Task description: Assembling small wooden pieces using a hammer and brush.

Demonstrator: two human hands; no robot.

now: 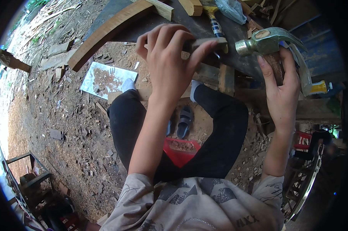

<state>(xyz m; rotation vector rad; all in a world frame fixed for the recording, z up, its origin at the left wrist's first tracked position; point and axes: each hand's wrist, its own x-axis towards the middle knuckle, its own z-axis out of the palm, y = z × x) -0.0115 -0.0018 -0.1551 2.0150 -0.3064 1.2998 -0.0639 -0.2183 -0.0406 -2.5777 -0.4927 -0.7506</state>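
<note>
My right hand [282,90] is closed round the wooden handle of a claw hammer [262,41]. Its metal head is raised over the right part of the dark work table [241,61], face to the left and claw to the right. To the left, my left hand [166,52] grips a small dark block [210,41] between thumb and fingers; its exact kind I cannot make out, as the fingers cover much of it. A small shiny metal tip shows just below the block. Close behind it lies a tool with a banded handle [216,27], perhaps a chisel.
A curved wooden piece [108,34] juts over the table's left edge. Wood blocks [191,7] and a clear plastic bag [231,9] lie at the back. A yellow bottle [319,87] is at right. Below are sandals [184,122], a red plastic stool [181,156] and wood scraps.
</note>
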